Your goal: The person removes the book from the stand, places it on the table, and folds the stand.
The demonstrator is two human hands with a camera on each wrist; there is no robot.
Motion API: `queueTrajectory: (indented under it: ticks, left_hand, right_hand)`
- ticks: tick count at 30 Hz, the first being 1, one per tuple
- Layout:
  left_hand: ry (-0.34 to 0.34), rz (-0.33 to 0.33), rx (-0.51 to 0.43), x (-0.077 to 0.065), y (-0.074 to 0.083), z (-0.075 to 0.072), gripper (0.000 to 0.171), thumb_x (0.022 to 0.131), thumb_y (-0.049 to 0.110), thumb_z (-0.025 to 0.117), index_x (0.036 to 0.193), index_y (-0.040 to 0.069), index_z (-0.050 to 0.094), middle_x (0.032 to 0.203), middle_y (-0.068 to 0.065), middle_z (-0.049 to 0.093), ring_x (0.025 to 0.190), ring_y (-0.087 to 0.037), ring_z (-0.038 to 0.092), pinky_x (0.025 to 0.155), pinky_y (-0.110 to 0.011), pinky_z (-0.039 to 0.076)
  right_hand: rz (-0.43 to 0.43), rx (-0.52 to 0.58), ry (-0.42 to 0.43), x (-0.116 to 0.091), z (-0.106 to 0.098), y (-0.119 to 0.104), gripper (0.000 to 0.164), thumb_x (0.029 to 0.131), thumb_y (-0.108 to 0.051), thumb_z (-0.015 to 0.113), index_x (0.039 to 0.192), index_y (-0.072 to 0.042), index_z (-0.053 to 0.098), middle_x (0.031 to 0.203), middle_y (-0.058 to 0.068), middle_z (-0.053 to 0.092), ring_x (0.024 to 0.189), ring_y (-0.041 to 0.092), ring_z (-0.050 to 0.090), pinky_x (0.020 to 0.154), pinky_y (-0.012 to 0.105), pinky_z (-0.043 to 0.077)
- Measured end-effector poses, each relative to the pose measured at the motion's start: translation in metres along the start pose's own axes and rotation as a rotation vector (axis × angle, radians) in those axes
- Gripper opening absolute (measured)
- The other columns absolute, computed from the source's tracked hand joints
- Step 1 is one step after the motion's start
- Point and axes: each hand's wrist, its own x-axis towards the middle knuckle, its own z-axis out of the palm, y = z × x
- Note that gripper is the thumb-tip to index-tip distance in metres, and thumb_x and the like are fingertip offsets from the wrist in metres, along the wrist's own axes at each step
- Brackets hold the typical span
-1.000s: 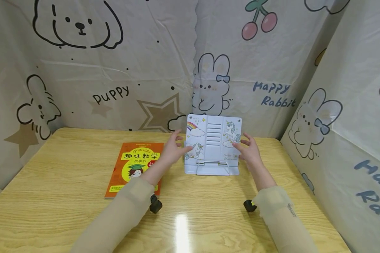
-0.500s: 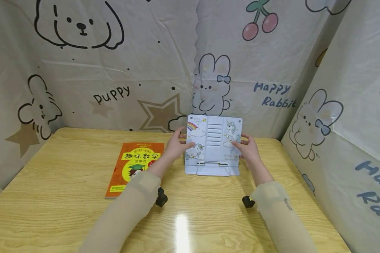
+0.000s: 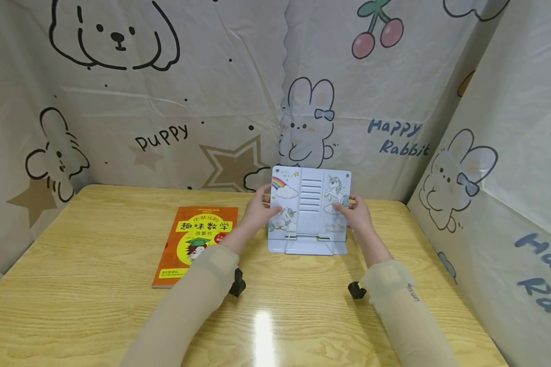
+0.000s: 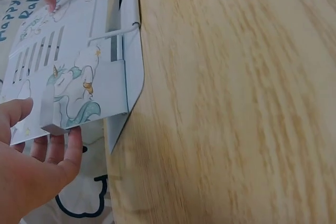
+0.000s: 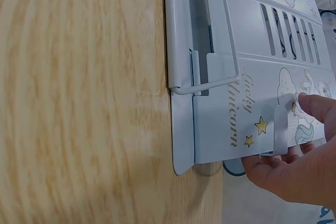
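Observation:
A white metal book stand [image 3: 309, 221] with unicorn and rainbow prints stands upright, tilted back, near the table's far edge. The left hand [image 3: 257, 208] grips its left edge, thumb on the printed front and fingers behind the panel. At the opposite edge the right hand [image 3: 359, 214] holds it the same way. Close by the left thumb is a folded side tab [image 4: 50, 114] in the left wrist view. The right wrist view shows a matching tab [image 5: 281, 129] beside the right thumb, and a bent wire page holder [image 5: 207, 85] across the stand's bottom ledge.
An orange book [image 3: 170, 250] with a yellow-printed cover lies flat on the wooden table [image 3: 294, 306], partly behind the left forearm. Patterned fabric [image 3: 229, 92] hangs as a wall behind the table and along its sides.
Both hands have closed in on the stand's side edges, fingers going behind the panel and thumbs onto its front. The left forearm has shifted right. The stand and the orange book look unmoved.

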Motion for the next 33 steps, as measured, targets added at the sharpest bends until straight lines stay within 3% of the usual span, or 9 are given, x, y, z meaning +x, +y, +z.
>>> queueTrajectory:
  ticks: [12,16,26,33]
  left_hand:
    - [-0.005,0.024,0.043,0.0078,-0.0085,0.0009,0.05,0.083,0.002,0.056,0.129,0.016,0.04,0.101,-0.01,0.051,0.089,-0.022,0.051,0.079,-0.031,0.048]
    - [-0.007,0.013,0.042,0.0064,-0.007,0.0009,0.049,0.084,0.003,0.057,0.128,0.017,0.041,0.101,-0.009,0.05,0.089,-0.022,0.05,0.079,-0.031,0.047]
    - [-0.014,-0.01,0.082,0.0024,-0.002,-0.0015,0.044,0.085,0.004,0.057,0.124,0.017,0.042,0.102,-0.009,0.049,0.089,-0.023,0.049,0.075,-0.029,0.047]
    - [-0.02,-0.038,0.118,0.001,-0.0002,-0.0018,0.041,0.085,0.004,0.057,0.12,0.018,0.042,0.101,-0.007,0.049,0.09,-0.023,0.049,0.07,-0.026,0.046]
  right_hand:
    - [-0.024,-0.024,0.012,0.0036,0.0026,0.0037,0.049,0.084,-0.02,0.06,0.127,-0.008,0.038,0.092,0.007,0.048,0.075,0.016,0.05,0.064,0.029,0.045]
    - [-0.024,-0.04,0.002,0.0049,0.0023,0.0052,0.05,0.086,-0.022,0.059,0.128,-0.008,0.036,0.095,0.007,0.05,0.077,0.015,0.052,0.068,0.032,0.047]
    - [-0.062,-0.036,0.005,0.0067,0.0035,0.0064,0.043,0.085,-0.016,0.06,0.121,-0.004,0.04,0.089,0.009,0.05,0.072,0.015,0.051,0.061,0.024,0.044]
    - [-0.077,-0.067,0.003,0.0046,0.0032,0.0048,0.043,0.086,-0.017,0.058,0.123,-0.005,0.039,0.099,0.013,0.051,0.078,0.017,0.05,0.066,0.025,0.044]
